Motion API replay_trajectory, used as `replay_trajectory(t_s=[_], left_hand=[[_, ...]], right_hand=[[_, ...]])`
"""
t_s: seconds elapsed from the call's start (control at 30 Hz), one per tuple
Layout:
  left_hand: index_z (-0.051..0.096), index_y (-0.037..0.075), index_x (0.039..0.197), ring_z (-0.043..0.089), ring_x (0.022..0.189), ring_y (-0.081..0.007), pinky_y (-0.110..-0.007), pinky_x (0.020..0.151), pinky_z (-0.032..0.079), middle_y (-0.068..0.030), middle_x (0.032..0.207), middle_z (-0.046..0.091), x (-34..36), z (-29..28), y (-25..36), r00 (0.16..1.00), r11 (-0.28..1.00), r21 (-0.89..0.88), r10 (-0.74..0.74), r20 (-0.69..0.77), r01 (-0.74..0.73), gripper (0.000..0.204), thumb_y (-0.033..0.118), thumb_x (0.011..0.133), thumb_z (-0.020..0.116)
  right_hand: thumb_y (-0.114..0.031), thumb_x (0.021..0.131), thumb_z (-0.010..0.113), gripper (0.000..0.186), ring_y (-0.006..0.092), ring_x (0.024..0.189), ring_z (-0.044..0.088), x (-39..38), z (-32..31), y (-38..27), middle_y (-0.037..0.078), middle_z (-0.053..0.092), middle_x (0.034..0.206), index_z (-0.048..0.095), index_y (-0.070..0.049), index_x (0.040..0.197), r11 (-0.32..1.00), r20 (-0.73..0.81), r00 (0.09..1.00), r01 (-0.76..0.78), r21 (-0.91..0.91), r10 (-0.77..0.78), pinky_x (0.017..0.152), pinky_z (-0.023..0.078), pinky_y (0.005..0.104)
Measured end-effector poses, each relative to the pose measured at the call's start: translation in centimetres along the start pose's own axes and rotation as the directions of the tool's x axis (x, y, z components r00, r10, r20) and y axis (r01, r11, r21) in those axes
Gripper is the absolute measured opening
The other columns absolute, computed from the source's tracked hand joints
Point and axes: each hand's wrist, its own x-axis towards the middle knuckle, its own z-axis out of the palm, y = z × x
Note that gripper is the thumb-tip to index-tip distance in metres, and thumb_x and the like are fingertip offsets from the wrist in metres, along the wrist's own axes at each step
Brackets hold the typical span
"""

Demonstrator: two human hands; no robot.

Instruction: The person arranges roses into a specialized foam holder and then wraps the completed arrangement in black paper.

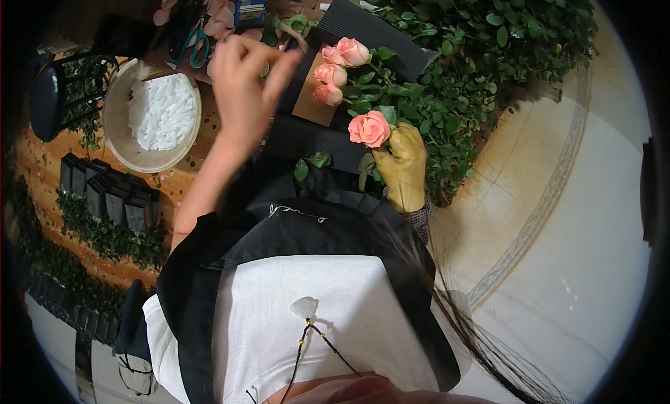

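The right hand (405,163), in a yellow glove, is closed around the stem of a pink rose (369,129) near the front edge of the desk (167,63), toward its right side; the bloom stands just clear of the curled fingers, facing up. The bare left hand (244,72) is raised over the left part of the desk, blurred — its fingers bent, the thumb held apart from them. A thin tan strip (296,38) shows by the thumb tip, but whether it is pinched I cannot tell.

Between the hands, four pink roses (330,74) lie with their blooms over a piece of brown cardboard (307,105), stems pointing right. A black ridged sheet (373,37) slants beyond them. A thick heap of green leafy stems (453,118) covers the desk's right side and spills over that edge.

Toward the far left corner lie loose pink petals (222,16), scissors with teal handles (201,49) and a blue box (250,11). Beside the desk's left edge stands a round pale bin (115,128) of white pieces (164,114) — and nearer the person, a bundle of black wrapped bunches (112,194) with leaves showing
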Motion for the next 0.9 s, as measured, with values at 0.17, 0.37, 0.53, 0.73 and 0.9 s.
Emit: replay_trajectory(t_s=[0.17, 0.37, 0.53, 0.73, 0.9], left_hand=[[0.075, 0.005, 0.096, 0.062, 0.099, -0.0285, -0.039, 0.089, 0.049, -0.0072, 0.102, 0.066, -1.4, 1.0, 0.5, 0.951, 0.875, -0.482, 0.185, 0.246, -0.045, 0.009, 0.013, 0.091, 0.074], [0.074, 0.007, 0.095, 0.058, 0.097, -0.0276, -0.039, 0.09, 0.048, -0.0061, 0.105, 0.061, -2.7, 2.5, 1.7, 0.799, 0.783, -0.608, 0.447, 0.402, -0.133, 0.008, 0.014, 0.091, 0.074], [0.074, 0.01, 0.092, 0.055, 0.094, -0.0261, -0.04, 0.087, 0.046, -0.0045, 0.099, 0.058, -1.5, 1.6, 1.9, 0.732, 0.714, -0.675, 0.559, 0.389, -0.186, 0.01, 0.019, 0.09, 0.075], [0.074, 0.004, 0.094, 0.056, 0.1, -0.0285, -0.038, 0.088, 0.047, -0.0078, 0.102, 0.059, -1.8, 2.0, 2.1, 0.738, 0.811, -0.577, 0.445, 0.507, -0.093, 0.009, 0.011, 0.09, 0.075], [0.075, 0.004, 0.089, 0.057, 0.093, -0.0276, -0.039, 0.083, 0.047, -0.0069, 0.096, 0.059, -2.0, 2.3, 2.4, 0.776, 0.814, -0.57, 0.43, 0.46, -0.114, 0.01, 0.013, 0.084, 0.079]], right_hand=[[-0.01, 0.078, 0.081, 0.019, 0.0347, 0.092, 0.064, 0.1, 0.0, -0.2, 0.013, 0.068, 0.089, 0.073, -0.004, 0.094, 0.999, 0.042, 0.999, -0.024, 0.043, 0.023, 0.084, 0.053, 0.044], [-0.011, 0.079, 0.081, 0.021, 0.035, 0.096, 0.064, 0.1, -0.2, 0.0, 0.013, 0.071, 0.094, 0.074, -0.005, 0.098, 0.999, 0.081, 0.996, -0.033, 0.023, 0.031, 0.087, 0.053, 0.0442], [-0.01, 0.078, 0.081, 0.02, 0.0358, 0.097, 0.065, -0.2, 0.0, 0.5, 0.015, 0.07, 0.095, 0.072, -0.003, 0.094, 1.0, 0.047, 0.999, -0.006, -0.005, 0.007, 0.086, 0.054, 0.0444], [-0.008, 0.075, 0.081, 0.019, 0.0365, 0.098, 0.066, -0.4, 0.0, 0.5, 0.016, 0.071, 0.098, 0.07, -0.002, 0.09, 0.998, 0.06, 0.997, -0.044, 0.054, 0.041, 0.085, 0.054, 0.0443], [-0.005, 0.074, 0.079, 0.02, 0.0362, 0.098, 0.065, -0.3, -0.2, 0.5, 0.014, 0.07, 0.095, 0.069, -0.002, 0.091, 0.998, 0.053, 0.999, -0.012, 0.056, 0.009, 0.086, 0.054, 0.0454]])
